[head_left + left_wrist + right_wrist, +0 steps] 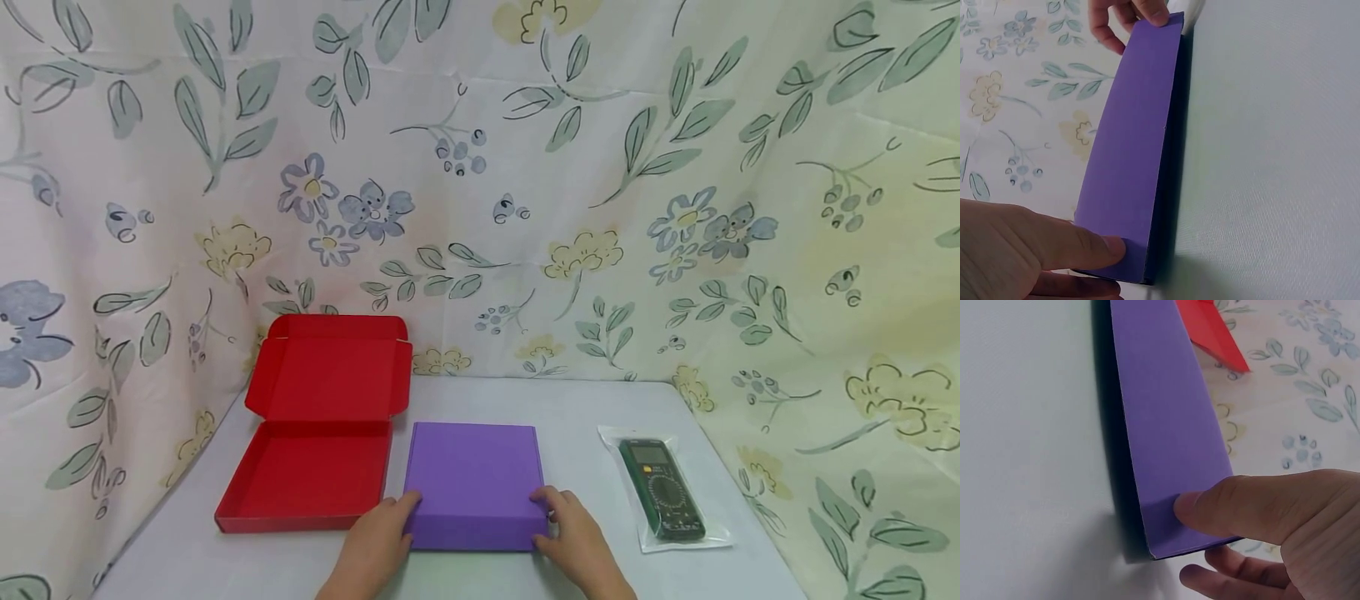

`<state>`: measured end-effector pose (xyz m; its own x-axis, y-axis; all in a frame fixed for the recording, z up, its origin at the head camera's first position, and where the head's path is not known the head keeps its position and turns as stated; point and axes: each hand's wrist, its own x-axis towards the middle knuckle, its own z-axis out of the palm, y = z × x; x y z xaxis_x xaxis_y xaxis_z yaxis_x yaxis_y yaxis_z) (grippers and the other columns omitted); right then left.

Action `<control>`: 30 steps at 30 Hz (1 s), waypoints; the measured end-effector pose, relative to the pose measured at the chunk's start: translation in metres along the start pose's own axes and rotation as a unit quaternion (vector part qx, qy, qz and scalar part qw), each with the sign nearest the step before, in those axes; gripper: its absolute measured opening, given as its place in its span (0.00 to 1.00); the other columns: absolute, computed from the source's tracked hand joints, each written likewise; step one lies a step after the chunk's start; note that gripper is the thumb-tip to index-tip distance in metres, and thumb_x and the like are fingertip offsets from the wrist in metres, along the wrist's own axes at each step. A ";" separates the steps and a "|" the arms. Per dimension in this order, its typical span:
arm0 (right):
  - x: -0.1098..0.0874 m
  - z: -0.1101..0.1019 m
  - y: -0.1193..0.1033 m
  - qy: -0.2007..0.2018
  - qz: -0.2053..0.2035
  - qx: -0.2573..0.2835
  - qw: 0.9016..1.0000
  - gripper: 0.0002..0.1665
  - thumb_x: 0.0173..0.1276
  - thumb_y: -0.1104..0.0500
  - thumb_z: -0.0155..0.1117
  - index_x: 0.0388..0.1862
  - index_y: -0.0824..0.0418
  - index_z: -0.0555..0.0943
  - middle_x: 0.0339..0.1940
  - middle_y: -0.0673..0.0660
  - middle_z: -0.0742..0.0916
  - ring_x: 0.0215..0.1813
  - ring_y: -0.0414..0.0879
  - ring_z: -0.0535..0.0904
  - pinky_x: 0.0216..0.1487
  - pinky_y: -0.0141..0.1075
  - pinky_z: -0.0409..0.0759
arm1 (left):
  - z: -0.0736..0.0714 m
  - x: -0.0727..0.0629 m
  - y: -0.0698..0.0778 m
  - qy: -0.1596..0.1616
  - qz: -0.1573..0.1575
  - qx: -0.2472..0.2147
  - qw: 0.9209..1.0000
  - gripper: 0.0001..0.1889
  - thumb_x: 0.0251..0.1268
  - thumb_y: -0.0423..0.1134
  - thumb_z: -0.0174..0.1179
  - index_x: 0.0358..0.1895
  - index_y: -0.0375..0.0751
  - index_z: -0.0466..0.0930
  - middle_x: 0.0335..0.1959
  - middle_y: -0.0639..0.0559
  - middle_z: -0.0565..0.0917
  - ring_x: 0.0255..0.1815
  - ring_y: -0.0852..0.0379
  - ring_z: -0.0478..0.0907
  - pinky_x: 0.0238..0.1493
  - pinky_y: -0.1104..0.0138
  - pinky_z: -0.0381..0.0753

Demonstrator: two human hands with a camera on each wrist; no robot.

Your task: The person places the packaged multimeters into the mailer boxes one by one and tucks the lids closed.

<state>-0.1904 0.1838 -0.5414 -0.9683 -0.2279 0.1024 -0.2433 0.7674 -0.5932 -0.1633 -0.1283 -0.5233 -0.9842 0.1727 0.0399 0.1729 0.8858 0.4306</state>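
A closed purple cardboard box point(474, 475) sits at the front middle of the table. My left hand point(377, 540) grips its left front corner, with the thumb on the front face and the fingers along the side. At the opposite corner my right hand point(576, 537) holds it the same way. In the left wrist view the left thumb presses on the purple front face point(1129, 150), and the other hand shows at the far end. The right wrist view shows the right thumb on the front face point(1166, 412) and fingers by the short side. A dark shadow lies under the box's lower front edge.
Left of the purple box stands an open red cardboard box point(311, 475), its lid raised at the back. On the right lies a dark green multimeter point(663, 490) in a clear plastic bag point(648, 542). A floral curtain point(480, 250) hangs behind the white table point(577, 408).
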 end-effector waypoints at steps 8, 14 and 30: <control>0.003 0.005 -0.002 -0.006 0.024 -0.001 1.000 0.29 0.50 0.64 0.80 0.50 0.52 0.78 0.45 0.55 0.80 0.45 0.51 0.83 0.43 0.47 0.84 | 0.005 0.004 -0.001 -0.012 -0.007 0.024 1.000 0.28 0.53 0.35 0.77 0.59 0.41 0.79 0.37 0.45 0.84 0.37 0.49 0.82 0.44 0.51 0.85; 0.002 0.006 -0.004 -0.002 0.021 -0.006 1.000 0.27 0.51 0.65 0.80 0.48 0.52 0.77 0.45 0.56 0.79 0.45 0.52 0.83 0.44 0.48 0.84 | 0.009 0.005 -0.001 -0.009 0.000 0.037 0.999 0.20 0.54 0.34 0.76 0.49 0.45 0.78 0.31 0.49 0.79 0.30 0.54 0.77 0.37 0.56 0.84; 0.003 0.017 -0.001 0.063 0.006 -0.059 0.996 0.24 0.48 0.64 0.82 0.42 0.51 0.79 0.40 0.52 0.79 0.34 0.40 0.76 0.35 0.38 0.79 | 0.028 -0.001 -0.003 0.096 0.029 0.061 0.993 0.16 0.55 0.32 0.75 0.38 0.49 0.75 0.26 0.54 0.70 0.23 0.59 0.67 0.24 0.66 0.70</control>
<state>-0.1917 0.1723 -0.5538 -0.9686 -0.1470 0.2004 -0.2300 0.8360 -0.4982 -0.1619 -0.1192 -0.5498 -0.9596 0.1506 0.2379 0.2219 0.9246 0.3097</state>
